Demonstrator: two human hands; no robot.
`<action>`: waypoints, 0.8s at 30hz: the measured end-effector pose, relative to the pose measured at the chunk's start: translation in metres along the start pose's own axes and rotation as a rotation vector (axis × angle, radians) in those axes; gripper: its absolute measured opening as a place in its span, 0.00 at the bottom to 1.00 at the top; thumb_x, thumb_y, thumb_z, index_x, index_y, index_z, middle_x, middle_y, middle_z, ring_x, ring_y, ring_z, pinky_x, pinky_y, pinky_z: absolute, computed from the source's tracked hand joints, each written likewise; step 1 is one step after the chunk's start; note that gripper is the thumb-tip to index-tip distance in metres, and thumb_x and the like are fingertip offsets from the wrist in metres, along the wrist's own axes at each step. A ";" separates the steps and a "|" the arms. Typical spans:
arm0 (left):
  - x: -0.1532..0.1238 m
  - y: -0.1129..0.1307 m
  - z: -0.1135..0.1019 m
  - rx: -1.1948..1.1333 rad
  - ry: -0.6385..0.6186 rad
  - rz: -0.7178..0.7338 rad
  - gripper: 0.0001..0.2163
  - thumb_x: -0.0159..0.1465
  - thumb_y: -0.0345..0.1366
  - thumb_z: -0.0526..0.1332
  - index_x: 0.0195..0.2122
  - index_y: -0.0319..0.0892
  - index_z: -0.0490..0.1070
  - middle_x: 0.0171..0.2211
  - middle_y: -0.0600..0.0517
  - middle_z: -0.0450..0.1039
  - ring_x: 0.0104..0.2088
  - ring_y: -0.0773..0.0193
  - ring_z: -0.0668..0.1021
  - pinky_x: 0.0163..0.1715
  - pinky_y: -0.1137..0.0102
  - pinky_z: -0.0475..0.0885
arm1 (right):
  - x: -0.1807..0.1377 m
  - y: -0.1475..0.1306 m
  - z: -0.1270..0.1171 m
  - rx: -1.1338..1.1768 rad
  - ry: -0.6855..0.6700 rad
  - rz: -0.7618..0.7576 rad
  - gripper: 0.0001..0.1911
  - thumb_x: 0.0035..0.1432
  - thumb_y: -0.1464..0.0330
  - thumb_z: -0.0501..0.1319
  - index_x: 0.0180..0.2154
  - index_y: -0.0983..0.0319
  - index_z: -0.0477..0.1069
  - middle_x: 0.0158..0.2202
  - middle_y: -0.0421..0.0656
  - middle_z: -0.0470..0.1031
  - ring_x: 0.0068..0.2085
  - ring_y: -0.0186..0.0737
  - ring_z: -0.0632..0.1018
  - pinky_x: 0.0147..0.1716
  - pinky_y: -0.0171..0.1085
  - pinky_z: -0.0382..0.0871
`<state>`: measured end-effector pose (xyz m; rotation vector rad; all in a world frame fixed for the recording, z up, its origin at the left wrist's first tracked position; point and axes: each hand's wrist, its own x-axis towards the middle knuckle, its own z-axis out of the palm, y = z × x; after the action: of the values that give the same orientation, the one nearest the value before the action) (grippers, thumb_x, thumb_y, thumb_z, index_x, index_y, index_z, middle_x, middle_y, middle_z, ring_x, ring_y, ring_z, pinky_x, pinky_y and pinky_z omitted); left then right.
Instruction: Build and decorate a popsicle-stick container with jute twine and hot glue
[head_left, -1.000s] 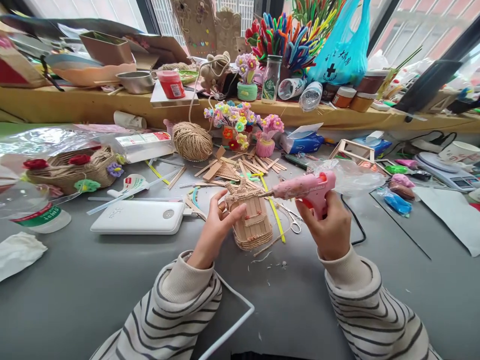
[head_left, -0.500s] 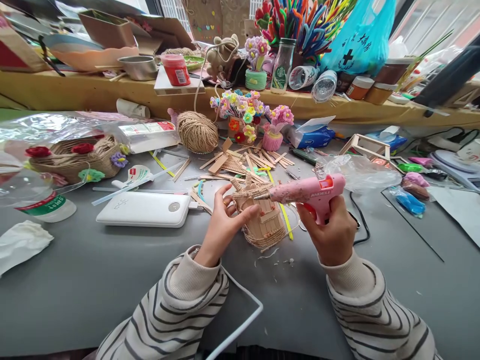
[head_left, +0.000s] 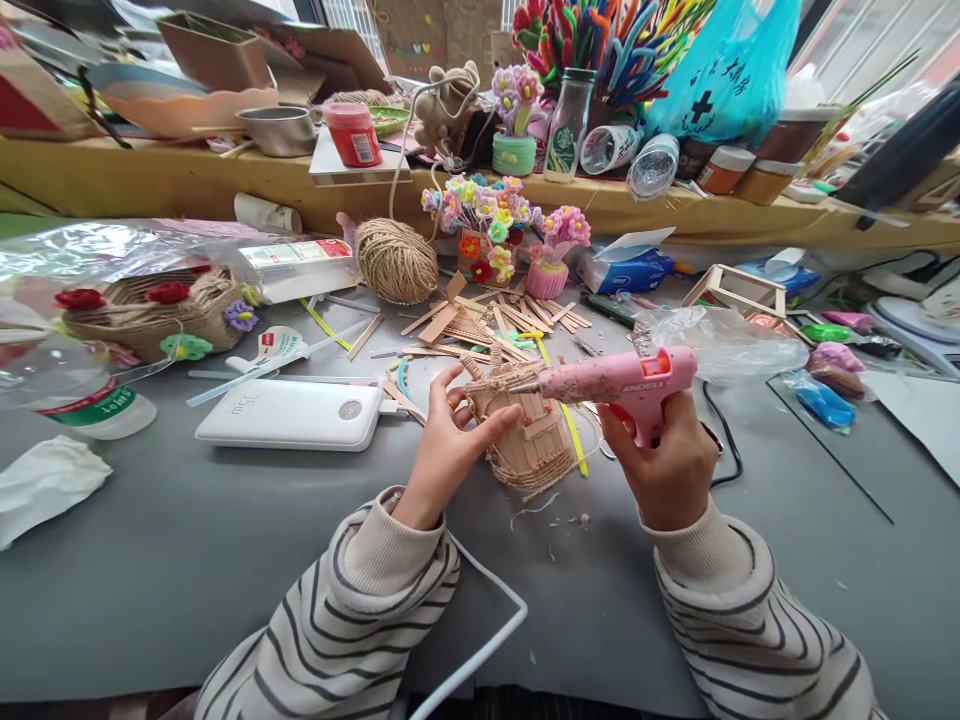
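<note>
My left hand [head_left: 454,440] grips the left side of a small craft house [head_left: 534,450] made of wooden sticks and wound with jute twine. The thumb lies across its front and the other fingers go behind it, partly hidden. In my right hand [head_left: 667,465] is a pink hot glue gun [head_left: 615,382], held by its handle and pointing left. Its metal nozzle is at the upper front of the craft house, close to my left thumb; whether it touches the twine I cannot tell. Thin glue strands and white bits lie on the grey table below.
Loose wooden sticks [head_left: 480,330] are heaped behind the craft house, near a ball of jute twine [head_left: 396,262]. A white power bank [head_left: 289,415] with a cable lies left. Right are a clear plastic bag [head_left: 727,345] and a thin black rod [head_left: 829,450]. A crowded shelf [head_left: 277,185] runs along the back.
The whole view has shifted very slightly. My hands, the glue gun and the craft house keep nearly the same places relative to each other.
</note>
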<state>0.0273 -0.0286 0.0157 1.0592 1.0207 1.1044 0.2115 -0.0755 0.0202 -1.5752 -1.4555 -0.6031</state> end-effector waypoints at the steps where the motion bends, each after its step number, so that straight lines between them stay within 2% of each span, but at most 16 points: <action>1: 0.000 0.000 0.000 -0.003 0.000 -0.002 0.38 0.45 0.44 0.69 0.53 0.44 0.50 0.49 0.44 0.63 0.46 0.57 0.73 0.45 0.65 0.69 | 0.000 0.000 0.000 0.000 -0.001 0.004 0.17 0.51 0.57 0.59 0.32 0.66 0.67 0.16 0.36 0.62 0.15 0.30 0.61 0.14 0.32 0.55; 17: -0.001 0.002 0.001 -0.004 0.018 -0.025 0.39 0.45 0.44 0.69 0.54 0.44 0.50 0.50 0.43 0.63 0.46 0.55 0.73 0.46 0.63 0.69 | -0.001 0.004 0.002 -0.001 0.013 -0.047 0.17 0.52 0.56 0.57 0.31 0.65 0.66 0.17 0.37 0.61 0.16 0.31 0.59 0.17 0.33 0.54; 24: -0.002 0.001 0.001 -0.009 0.009 -0.014 0.38 0.46 0.44 0.69 0.54 0.44 0.49 0.50 0.43 0.63 0.47 0.56 0.73 0.45 0.64 0.69 | -0.001 0.003 0.002 0.006 0.024 -0.058 0.13 0.51 0.60 0.60 0.29 0.64 0.64 0.17 0.35 0.59 0.16 0.30 0.59 0.16 0.32 0.52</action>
<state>0.0281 -0.0302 0.0171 1.0391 1.0275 1.1020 0.2141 -0.0745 0.0178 -1.5210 -1.4882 -0.6486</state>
